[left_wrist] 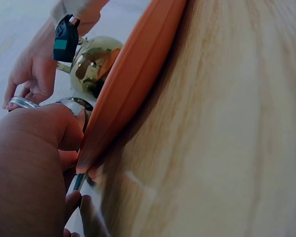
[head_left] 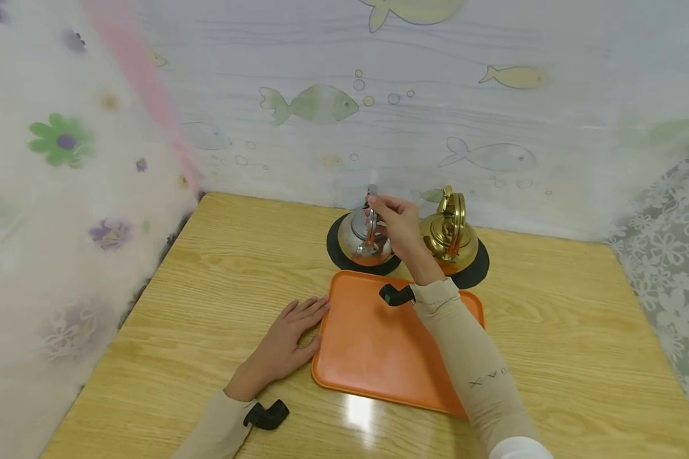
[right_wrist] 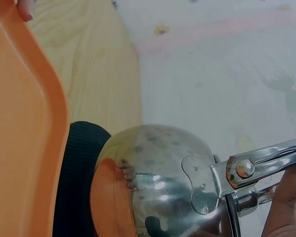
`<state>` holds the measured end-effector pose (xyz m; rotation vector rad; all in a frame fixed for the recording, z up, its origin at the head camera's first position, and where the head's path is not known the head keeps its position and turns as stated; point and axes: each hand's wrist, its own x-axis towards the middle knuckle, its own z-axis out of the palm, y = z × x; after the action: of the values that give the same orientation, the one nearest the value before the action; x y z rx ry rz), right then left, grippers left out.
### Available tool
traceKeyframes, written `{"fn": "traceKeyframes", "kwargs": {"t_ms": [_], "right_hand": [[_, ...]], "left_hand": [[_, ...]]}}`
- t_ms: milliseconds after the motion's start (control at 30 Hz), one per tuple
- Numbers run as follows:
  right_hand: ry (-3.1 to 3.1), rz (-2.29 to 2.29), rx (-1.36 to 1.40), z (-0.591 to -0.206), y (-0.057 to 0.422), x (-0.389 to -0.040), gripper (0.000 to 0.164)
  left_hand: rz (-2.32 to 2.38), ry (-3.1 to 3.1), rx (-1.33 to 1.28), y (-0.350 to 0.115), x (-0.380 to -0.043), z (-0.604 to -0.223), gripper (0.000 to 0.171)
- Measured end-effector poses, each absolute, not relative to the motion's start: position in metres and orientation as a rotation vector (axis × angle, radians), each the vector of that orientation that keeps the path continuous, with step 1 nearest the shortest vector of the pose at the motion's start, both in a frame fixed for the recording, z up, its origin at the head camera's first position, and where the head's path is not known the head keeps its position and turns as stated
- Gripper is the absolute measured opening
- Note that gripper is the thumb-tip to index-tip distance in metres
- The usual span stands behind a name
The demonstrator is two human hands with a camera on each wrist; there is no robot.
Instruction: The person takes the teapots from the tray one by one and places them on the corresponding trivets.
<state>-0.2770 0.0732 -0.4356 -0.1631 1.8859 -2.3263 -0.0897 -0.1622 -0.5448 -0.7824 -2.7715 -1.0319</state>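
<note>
A silver kettle [head_left: 356,239] sits on a black round mat [head_left: 335,245] at the back of the table. My right hand [head_left: 400,228] pinches the top of its upright handle [right_wrist: 269,160] between thumb and fingers. The orange tray [head_left: 373,344] lies flat in front of the kettle. Along the tray's left edge rests my left hand [head_left: 287,338], its fingers extended and touching the rim. Just right of the silver kettle stands a gold kettle [head_left: 462,245] on another black mat [head_left: 475,274], partly behind my right wrist.
The wooden table [head_left: 241,255] meets a fish-patterned wall covering [head_left: 298,166] right behind the kettles. A flower-patterned covering [head_left: 63,255] borders the left side, and a grey floral one [head_left: 674,287] the right. My right forearm crosses over the tray.
</note>
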Motion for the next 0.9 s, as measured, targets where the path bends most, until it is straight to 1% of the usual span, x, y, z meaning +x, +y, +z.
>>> {"fn": "traceKeyframes", "kwargs": {"t_ms": [533,900], "right_hand": [[1.859,-2.357,-0.13,-0.438,0.068,-0.273,0.028],[2.032,-2.284,-0.096,-0.435,0.067,-0.264,0.036]], "left_hand": [[-1.032,-2.782,-0.775,-0.163,-0.09,-0.544,0.055],[-1.055,-2.781,-0.78,-0.163,-0.089,-0.543,0.055]]}}
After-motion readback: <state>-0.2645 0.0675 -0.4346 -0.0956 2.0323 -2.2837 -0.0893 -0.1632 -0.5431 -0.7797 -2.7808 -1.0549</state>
